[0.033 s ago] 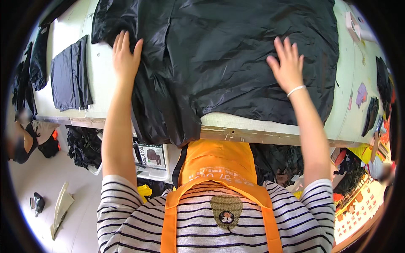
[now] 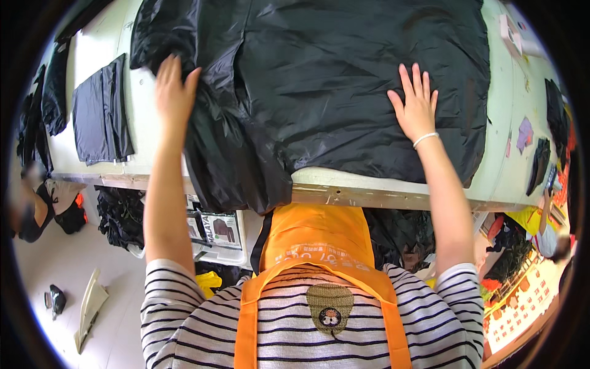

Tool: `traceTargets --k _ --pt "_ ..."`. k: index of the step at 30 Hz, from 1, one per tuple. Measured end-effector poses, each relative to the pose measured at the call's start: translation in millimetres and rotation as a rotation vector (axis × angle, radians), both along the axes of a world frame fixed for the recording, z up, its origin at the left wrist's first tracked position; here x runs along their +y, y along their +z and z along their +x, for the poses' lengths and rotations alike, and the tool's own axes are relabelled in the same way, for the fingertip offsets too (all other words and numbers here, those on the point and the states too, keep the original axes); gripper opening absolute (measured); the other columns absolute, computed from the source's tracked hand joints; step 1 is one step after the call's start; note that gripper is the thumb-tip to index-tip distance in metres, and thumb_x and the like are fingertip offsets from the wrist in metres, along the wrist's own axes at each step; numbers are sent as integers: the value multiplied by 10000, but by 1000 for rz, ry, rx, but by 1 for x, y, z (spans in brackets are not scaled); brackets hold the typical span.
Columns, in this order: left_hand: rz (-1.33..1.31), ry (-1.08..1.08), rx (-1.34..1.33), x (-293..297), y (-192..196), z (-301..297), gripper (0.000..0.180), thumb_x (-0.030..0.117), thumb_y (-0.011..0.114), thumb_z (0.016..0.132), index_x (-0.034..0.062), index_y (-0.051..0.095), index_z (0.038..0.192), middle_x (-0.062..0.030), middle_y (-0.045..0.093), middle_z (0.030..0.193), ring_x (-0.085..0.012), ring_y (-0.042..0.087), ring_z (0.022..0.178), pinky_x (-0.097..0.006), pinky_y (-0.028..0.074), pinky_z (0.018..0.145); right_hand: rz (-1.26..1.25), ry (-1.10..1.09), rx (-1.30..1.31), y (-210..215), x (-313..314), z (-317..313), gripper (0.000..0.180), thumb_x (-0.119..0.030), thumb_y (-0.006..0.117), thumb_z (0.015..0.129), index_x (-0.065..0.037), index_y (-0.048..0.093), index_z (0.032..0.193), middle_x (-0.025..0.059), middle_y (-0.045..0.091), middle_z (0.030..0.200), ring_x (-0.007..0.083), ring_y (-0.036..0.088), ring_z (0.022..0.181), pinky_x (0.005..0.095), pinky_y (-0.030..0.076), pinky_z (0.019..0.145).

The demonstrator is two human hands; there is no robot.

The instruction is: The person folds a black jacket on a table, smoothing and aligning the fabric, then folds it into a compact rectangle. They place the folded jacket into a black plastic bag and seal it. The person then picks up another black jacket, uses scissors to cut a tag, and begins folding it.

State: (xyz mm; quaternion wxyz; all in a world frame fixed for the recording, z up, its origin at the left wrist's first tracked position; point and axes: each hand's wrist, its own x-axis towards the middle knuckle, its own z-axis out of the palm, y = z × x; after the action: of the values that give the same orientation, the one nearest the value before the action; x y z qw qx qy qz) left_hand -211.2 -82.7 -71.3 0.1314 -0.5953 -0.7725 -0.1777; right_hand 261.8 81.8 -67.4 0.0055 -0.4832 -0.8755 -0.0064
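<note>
A large black garment [image 2: 344, 92] of thin, shiny, wrinkled fabric lies spread across the pale table [image 2: 153, 150]. Its lower left part, gathered in loose folds, hangs over the near edge. At the garment's left side, my left hand [image 2: 174, 95] lies with the thumb apart from the fingers; the fingertips touch the black fabric, somewhat blurred. My right hand [image 2: 416, 114] rests flat on the right half of the garment, fingers spread. Neither hand grips anything. The far end of the garment runs out of the picture.
A folded black piece [image 2: 101, 114] lies on the table at left, with more dark fabric [image 2: 55, 89] beyond. A white device [image 2: 510, 34] and a lilac scrap [image 2: 524, 134] are at right. Under the table are a white crate [image 2: 236, 249] and black bundles [image 2: 123, 218]. Other people are at both sides.
My left hand has shifted slightly left and nearer. My right hand has slid a little nearer, its fingers pointing more straight ahead. The fabric beneath has moved slightly with them.
</note>
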Motion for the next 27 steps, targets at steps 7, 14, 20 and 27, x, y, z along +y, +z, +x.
traceTargets --k 7,14,20,27 --pt "-260 688 8 -118 13 -121 471 314 593 887 79 520 1289 -149 521 1324 -304 495 1214 -410 403 988 -144 -144 172 17 -15 57 591 -459 498 930 -192 358 1439 120 274 1519 323 245 1402 556 212 1101" --pt "-23 521 -783 -254 -1 129 288 298 609 931 23 528 917 -70 575 811 -175 530 707 -323 447 600 105 -905 272 62 -85 262 545 -309 615 885 29 484 1291 258 512 1280 388 459 1218 443 350 1033" --pt "140 846 -1496 -260 -47 196 708 533 466 947 -48 421 1349 -154 523 1284 -240 478 1168 -350 330 1015 -536 -1323 1202 64 -119 283 461 -349 611 920 -44 491 1244 45 562 984 132 570 750 277 488 669" --pt "227 915 -1739 -265 -18 142 738 575 513 905 -101 496 1202 -179 566 1180 -266 589 1036 -363 460 913 -480 -826 1719 109 -62 344 88 -73 642 888 -48 575 939 45 611 950 125 573 873 259 470 802"
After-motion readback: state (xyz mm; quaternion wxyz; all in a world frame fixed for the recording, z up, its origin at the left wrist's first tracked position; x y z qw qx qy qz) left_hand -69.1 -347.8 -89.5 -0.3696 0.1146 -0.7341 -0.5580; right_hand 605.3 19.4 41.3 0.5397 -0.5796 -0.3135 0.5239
